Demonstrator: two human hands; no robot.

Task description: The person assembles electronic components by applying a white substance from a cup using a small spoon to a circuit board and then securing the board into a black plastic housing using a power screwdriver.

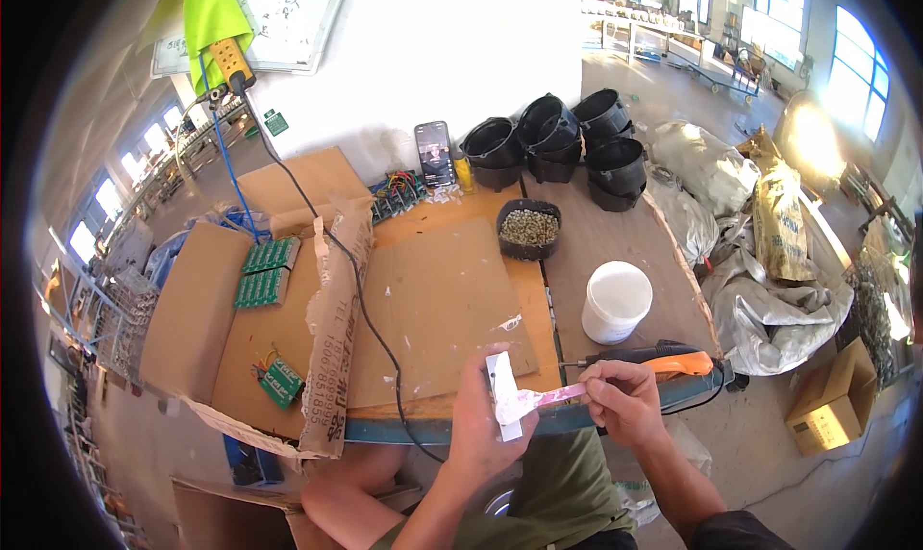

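Note:
Over the table's front edge, my left hand [474, 425] is closed around a small white rectangular piece [498, 372]. My right hand [625, 401] pinches a pink flat stick [561, 394], its tip coated with white paste. That tip touches the face of the white piece, where a lump of paste [512, 406] sits. Just beyond my right hand lies a soldering iron [681, 363] with an orange and black handle. A white plastic tub [615, 305] stands behind it; what it holds is washed out by glare.
Left, an open cardboard box [197, 310] holds green circuit boards [264, 279]. A black cable [358, 281] crosses its edge. A black bowl of small parts [529, 231], stacked black pots [550, 132] and a propped phone [436, 154] stand farther back. Sacks [769, 310] lie right.

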